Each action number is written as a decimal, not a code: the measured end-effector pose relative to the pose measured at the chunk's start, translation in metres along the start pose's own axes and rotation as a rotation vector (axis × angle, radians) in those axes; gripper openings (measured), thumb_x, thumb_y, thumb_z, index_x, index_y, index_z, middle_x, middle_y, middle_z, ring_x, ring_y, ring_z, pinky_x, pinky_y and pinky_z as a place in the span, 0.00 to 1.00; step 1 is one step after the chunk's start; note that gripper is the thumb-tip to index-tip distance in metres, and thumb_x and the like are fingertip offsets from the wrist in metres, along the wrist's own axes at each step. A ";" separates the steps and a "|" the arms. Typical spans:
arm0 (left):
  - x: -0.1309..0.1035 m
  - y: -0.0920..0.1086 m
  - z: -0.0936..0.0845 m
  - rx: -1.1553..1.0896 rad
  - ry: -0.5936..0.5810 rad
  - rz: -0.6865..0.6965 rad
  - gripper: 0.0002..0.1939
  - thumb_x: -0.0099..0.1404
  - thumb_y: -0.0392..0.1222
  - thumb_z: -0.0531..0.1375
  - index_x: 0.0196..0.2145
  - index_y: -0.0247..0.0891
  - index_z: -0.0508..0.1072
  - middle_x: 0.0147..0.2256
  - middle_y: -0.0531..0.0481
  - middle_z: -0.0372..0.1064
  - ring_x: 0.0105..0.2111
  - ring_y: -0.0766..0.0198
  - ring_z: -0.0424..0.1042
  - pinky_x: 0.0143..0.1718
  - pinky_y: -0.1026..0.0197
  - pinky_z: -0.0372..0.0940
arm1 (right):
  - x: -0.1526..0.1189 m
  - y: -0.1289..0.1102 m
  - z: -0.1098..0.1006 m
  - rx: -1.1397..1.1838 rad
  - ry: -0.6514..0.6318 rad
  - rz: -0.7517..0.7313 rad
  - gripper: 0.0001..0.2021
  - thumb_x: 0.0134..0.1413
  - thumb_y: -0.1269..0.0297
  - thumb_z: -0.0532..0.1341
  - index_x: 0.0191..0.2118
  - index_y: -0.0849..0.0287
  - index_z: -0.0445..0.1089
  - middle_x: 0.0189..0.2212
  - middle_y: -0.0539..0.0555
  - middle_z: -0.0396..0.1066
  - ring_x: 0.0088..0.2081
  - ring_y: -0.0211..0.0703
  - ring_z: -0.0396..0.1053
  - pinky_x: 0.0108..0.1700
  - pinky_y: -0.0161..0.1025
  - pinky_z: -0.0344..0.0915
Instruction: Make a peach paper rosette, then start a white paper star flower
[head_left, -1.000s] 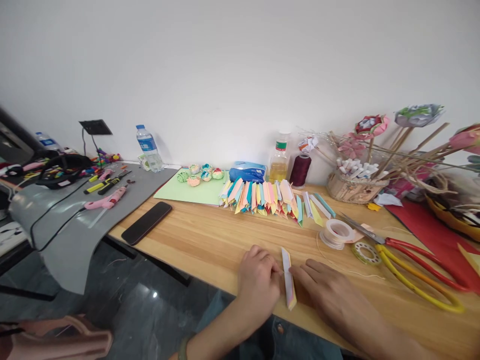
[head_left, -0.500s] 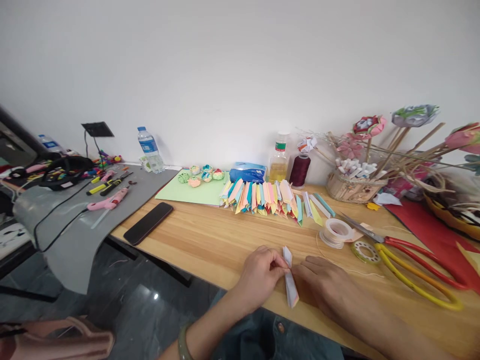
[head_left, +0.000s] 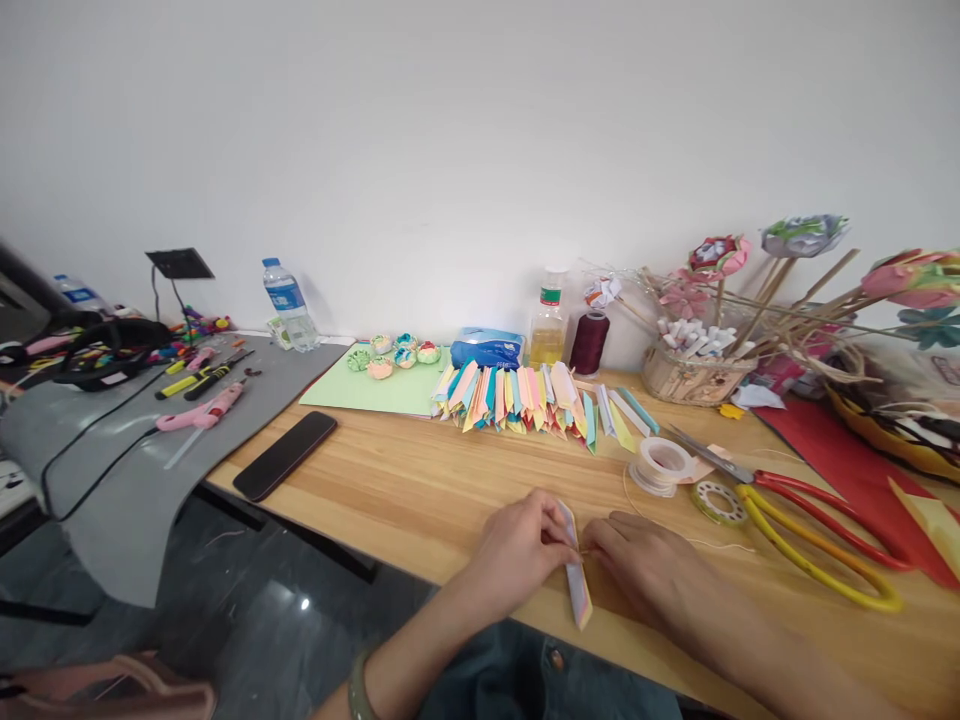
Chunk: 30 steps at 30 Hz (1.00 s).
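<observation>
Near the front edge of the table, my left hand (head_left: pixel 521 545) pinches a folded pale paper strip (head_left: pixel 578 595) at its middle, thumb and forefinger closed on it. The strip lies slanted, its ends showing above and below the fingers. My right hand (head_left: pixel 637 555) is just right of the strip, its fingers curled together and the fingertips close to the pinch point. What those fingertips grip is too small to make out. Beyond the hands lies a row of folded coloured paper pieces (head_left: pixel 517 395). A spool of pale thread (head_left: pixel 661 466) stands past my right hand, its loose thread trailing on the wood.
Large scissors (head_left: pixel 810 510) and a small flat roll (head_left: pixel 718 502) lie at right. Behind are a basket (head_left: pixel 694 380), a dark thread cone (head_left: pixel 589 345) and a bottle (head_left: pixel 548 335). A phone (head_left: pixel 286 456) and a pink glue gun (head_left: pixel 201 410) are at left.
The view has shifted slightly, so things on the table appear a little further left. My left hand keeps its pinch; the strip has turned slightly, and my right fingertips remain beside it.
</observation>
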<state>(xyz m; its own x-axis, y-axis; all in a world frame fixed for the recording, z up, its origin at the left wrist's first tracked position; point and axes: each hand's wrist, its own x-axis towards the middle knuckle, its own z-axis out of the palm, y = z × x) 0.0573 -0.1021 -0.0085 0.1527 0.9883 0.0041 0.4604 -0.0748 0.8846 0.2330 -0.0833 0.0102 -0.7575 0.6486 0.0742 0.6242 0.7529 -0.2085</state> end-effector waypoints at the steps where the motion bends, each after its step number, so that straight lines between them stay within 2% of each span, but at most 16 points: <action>1: 0.001 0.000 0.000 -0.008 -0.002 -0.019 0.09 0.49 0.34 0.62 0.30 0.39 0.68 0.26 0.56 0.71 0.28 0.66 0.69 0.30 0.66 0.60 | -0.001 0.000 0.000 -0.025 0.010 0.003 0.09 0.51 0.79 0.52 0.31 0.59 0.64 0.26 0.51 0.66 0.28 0.42 0.65 0.30 0.37 0.57; 6: 0.001 0.006 -0.003 0.101 -0.033 0.012 0.02 0.50 0.36 0.61 0.22 0.39 0.69 0.25 0.56 0.71 0.26 0.67 0.68 0.27 0.67 0.58 | -0.004 0.001 0.000 -0.097 0.082 0.035 0.08 0.54 0.73 0.52 0.28 0.58 0.65 0.25 0.52 0.67 0.26 0.44 0.65 0.28 0.38 0.55; 10: 0.002 0.010 -0.006 0.169 -0.057 0.001 0.02 0.50 0.37 0.60 0.24 0.40 0.72 0.25 0.56 0.71 0.26 0.67 0.68 0.28 0.67 0.58 | -0.002 -0.002 0.003 0.077 0.065 0.201 0.06 0.50 0.71 0.53 0.25 0.58 0.65 0.22 0.51 0.67 0.23 0.41 0.64 0.24 0.35 0.51; 13: 0.003 0.013 -0.008 0.229 -0.098 -0.003 0.04 0.51 0.38 0.59 0.27 0.41 0.74 0.27 0.56 0.72 0.28 0.66 0.69 0.29 0.66 0.58 | 0.003 -0.006 0.003 0.165 0.057 0.260 0.07 0.48 0.70 0.54 0.22 0.58 0.64 0.17 0.48 0.66 0.19 0.37 0.61 0.22 0.32 0.49; 20: 0.006 0.019 -0.011 0.328 -0.132 -0.001 0.04 0.52 0.40 0.60 0.27 0.41 0.74 0.30 0.53 0.70 0.37 0.62 0.66 0.36 0.64 0.59 | 0.012 -0.010 0.000 0.308 0.035 0.263 0.10 0.53 0.66 0.52 0.24 0.58 0.65 0.20 0.48 0.69 0.22 0.37 0.65 0.24 0.31 0.55; 25: 0.007 0.019 -0.010 0.249 -0.114 -0.022 0.02 0.51 0.40 0.61 0.24 0.41 0.74 0.30 0.53 0.70 0.36 0.63 0.66 0.37 0.63 0.59 | 0.006 -0.004 -0.003 0.375 0.084 0.202 0.10 0.56 0.65 0.50 0.35 0.57 0.68 0.27 0.51 0.71 0.28 0.39 0.68 0.29 0.34 0.61; 30: 0.007 0.018 -0.010 0.246 -0.102 -0.033 0.01 0.49 0.38 0.63 0.23 0.40 0.73 0.32 0.55 0.70 0.35 0.64 0.67 0.36 0.63 0.58 | 0.004 -0.004 0.001 0.286 0.103 0.098 0.09 0.55 0.66 0.52 0.31 0.57 0.69 0.27 0.53 0.69 0.29 0.40 0.67 0.31 0.35 0.61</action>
<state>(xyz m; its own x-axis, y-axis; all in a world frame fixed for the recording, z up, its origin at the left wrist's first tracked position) 0.0577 -0.0952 0.0126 0.2155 0.9731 -0.0811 0.6637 -0.0850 0.7431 0.2277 -0.0839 0.0097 -0.6641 0.7352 0.1362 0.6030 0.6343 -0.4838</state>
